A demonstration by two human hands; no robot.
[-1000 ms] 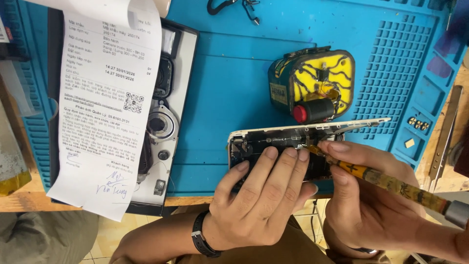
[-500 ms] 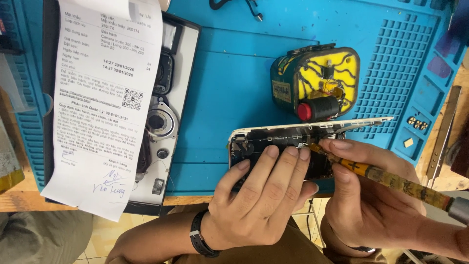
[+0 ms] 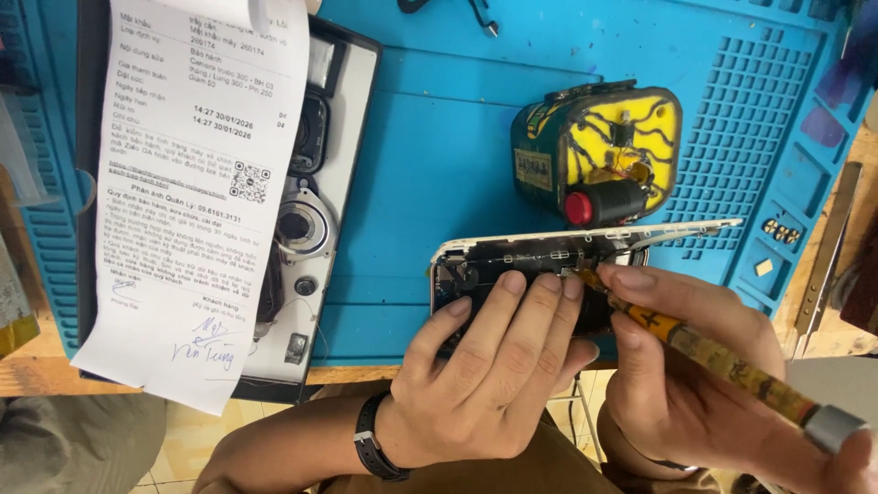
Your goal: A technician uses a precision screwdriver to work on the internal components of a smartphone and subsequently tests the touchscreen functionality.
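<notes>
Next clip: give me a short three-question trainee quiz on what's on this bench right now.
1. True or false: the left hand rests its fingers on the opened phone.
2. Which hand holds the screwdriver?
3. What lies over the black tray? A) a paper slip B) a cloth C) a glove

Key: 1 true. 2 the right hand, tip at the phone's upper edge. 3 A, the paper slip.

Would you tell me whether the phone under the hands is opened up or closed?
Opened up: the phone shows bare internal parts, and its screen panel is lifted along the far edge.
</notes>
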